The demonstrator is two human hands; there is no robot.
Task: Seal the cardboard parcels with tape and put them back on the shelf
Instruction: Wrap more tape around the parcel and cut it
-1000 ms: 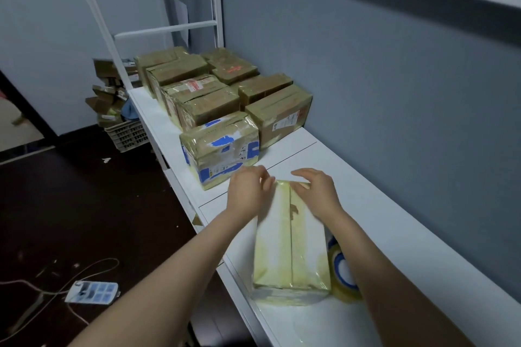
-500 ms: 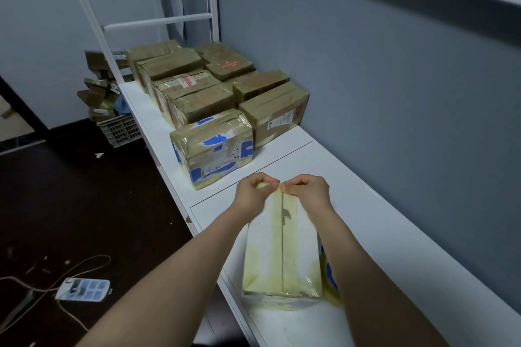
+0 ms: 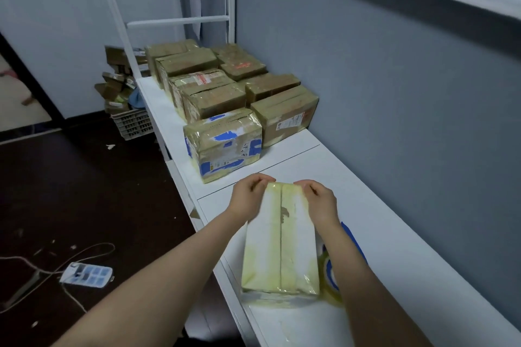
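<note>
The parcel (image 3: pixel 282 239) lay lengthwise on the white shelf (image 3: pixel 394 234), near the front edge, its far end just short of the panel joint. Top & sides looked covered in glossy yellowish tape, w/ the centre seam running away from me. My left hand (image 3: pixel 248 194) was curled over the far left corner and my right hand (image 3: pixel 318 200) over the far right one. Both were grasping that end, fingers bent down over the edge; what they did on the far face was hidden. The tape roll (image 3: pixel 330 270) sat just beside the parcel's right side, partly behind my right forearm, in neither hand.

My guess on progress: this 1 was sealed or nearly so, w/ me pressing the tape ends down. Still to do: set it back w/ the rest. Just beyond stood the blue-marked parcel (image 3: pixel 225 146), and behind it the brown parcels (image 3: pixel 214 90) in 2 rows along the wall, all shiny w/ tape as far as I could tell.

Vs 1 s ago: my fingers had lain flatter over the far end. At 0.5 s ago my knuckles nearly met over the seam. Now the hands were apart, the seam end showing between them. Parcel & roll hadn't shifted.
</note>
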